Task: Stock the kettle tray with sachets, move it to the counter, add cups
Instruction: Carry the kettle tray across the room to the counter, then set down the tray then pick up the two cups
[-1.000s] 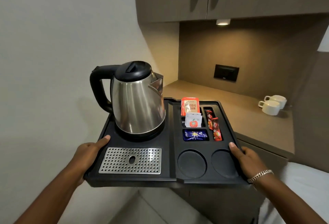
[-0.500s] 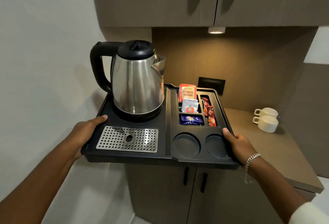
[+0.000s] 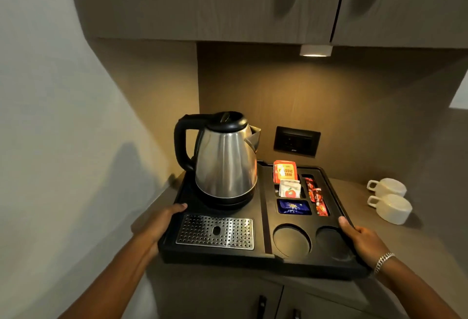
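While both hands grip its short sides, a black kettle tray [image 3: 263,255] sits over the near edge of a brown counter [image 3: 405,242] in a lit alcove, its front edge overhanging the cabinet doors below; whether it rests fully on the surface cannot be told. The left hand [image 3: 157,227], at 8 o'clock in the frame, clasps the tray's left rim with the thumb lying on top. The right hand [image 3: 364,242], at 4 o'clock and wearing a silver bracelet [image 3: 383,261], clasps the right rim the same way. A steel kettle [image 3: 225,164] with a black lid and handle stands upright on the tray's far left section, near the centre of the frame, and a perforated metal drip grate [image 3: 215,231] lies just in front of it. On the tray's right half, compartments hold sachets: an orange tea packet [image 3: 285,170] standing at the far end, white sachets [image 3: 290,188] in front of it, a blue sachet [image 3: 293,207] nearer still, and red stick sachets [image 3: 316,197] in the narrow slot beside them. Two round cup wells [image 3: 291,241] at the tray's near right are bare. Two white cups [image 3: 388,201] sit on the counter at 3 o'clock, apart from the tray. A dark wall socket [image 3: 296,141] is behind the tray at 1 o'clock.
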Tool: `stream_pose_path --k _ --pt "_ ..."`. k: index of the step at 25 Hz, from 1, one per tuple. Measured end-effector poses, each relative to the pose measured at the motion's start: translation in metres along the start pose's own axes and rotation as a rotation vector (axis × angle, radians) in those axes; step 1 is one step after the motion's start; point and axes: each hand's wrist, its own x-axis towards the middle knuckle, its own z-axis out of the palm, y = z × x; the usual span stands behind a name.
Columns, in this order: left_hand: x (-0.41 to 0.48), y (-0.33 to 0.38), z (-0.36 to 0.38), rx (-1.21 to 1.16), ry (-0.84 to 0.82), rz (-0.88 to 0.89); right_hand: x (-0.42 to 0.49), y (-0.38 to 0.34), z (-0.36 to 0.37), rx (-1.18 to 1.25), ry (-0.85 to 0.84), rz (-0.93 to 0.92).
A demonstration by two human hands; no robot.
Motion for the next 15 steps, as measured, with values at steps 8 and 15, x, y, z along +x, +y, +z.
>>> stream_pose_path --k 8,15 --pt "0.101 0.045 0.034 0.275 -0.043 0.075 0.081 -0.011 0.012 0.019 0.044 0.099" --pt "0.156 0.069 0.035 0.766 0.084 0.266 0.112 -0.037 0.021 -0.112 0.129 0.075"
